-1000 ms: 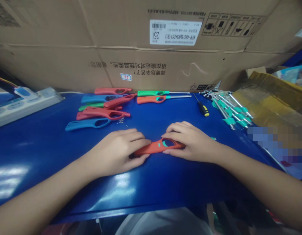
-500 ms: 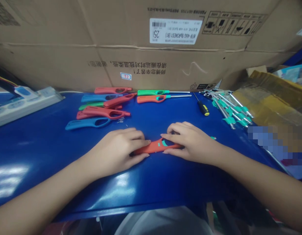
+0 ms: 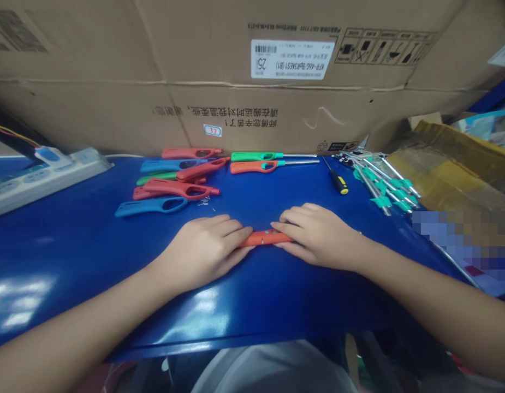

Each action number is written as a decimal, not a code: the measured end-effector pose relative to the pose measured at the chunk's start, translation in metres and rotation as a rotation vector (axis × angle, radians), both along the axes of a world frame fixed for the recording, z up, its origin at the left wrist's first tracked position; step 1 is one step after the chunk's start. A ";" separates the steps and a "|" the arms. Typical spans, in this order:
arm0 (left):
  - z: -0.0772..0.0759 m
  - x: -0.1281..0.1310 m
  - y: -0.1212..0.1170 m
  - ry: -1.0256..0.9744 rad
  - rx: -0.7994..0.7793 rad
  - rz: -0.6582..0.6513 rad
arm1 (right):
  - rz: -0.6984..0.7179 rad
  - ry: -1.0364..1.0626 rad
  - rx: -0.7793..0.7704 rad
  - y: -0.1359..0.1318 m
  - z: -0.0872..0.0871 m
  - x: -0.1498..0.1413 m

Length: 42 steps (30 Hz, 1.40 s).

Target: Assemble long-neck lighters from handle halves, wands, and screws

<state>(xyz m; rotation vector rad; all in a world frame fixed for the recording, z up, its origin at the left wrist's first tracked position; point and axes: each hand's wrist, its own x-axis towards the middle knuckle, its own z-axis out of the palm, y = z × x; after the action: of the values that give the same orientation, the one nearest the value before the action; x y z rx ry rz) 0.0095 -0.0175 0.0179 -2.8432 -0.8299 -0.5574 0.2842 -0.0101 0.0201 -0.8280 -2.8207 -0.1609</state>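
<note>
Between my two hands lies an orange gas lighter [image 3: 263,238], turned so its narrow edge faces up, with small green parts showing near its middle. My left hand [image 3: 209,245] is closed on the lighter's left end, thumb below and fingers above. On the opposite end, my right hand [image 3: 318,236] grips it with fingers and thumb, hiding that end and any rod beyond. Farther back, a green lighter [image 3: 252,156] and an orange lighter [image 3: 253,167] with metal rods lie side by side. Left of them is a pile of red, blue and green handle shells [image 3: 174,188].
A yellow-black screwdriver [image 3: 339,183] lies right of centre, near several metal rods with green triggers [image 3: 385,185]. Small screws [image 3: 204,201] sit by the shells. A cardboard box [image 3: 219,60] walls off the back; a white power strip [image 3: 47,180] stands left.
The orange lighter has been rolled in my hands, from its broad side with the trigger opening showing to its narrow edge. My view has shifted slightly.
</note>
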 end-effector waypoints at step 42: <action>-0.006 0.005 0.002 -0.048 -0.086 -0.009 | 0.036 0.213 -0.188 -0.006 -0.001 -0.001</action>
<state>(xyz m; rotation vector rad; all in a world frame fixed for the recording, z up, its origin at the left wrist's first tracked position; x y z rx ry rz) 0.0148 -0.0157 0.0118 -2.9229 -0.8701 -0.6085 0.2837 -0.0162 0.0190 -0.7795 -2.6746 0.1896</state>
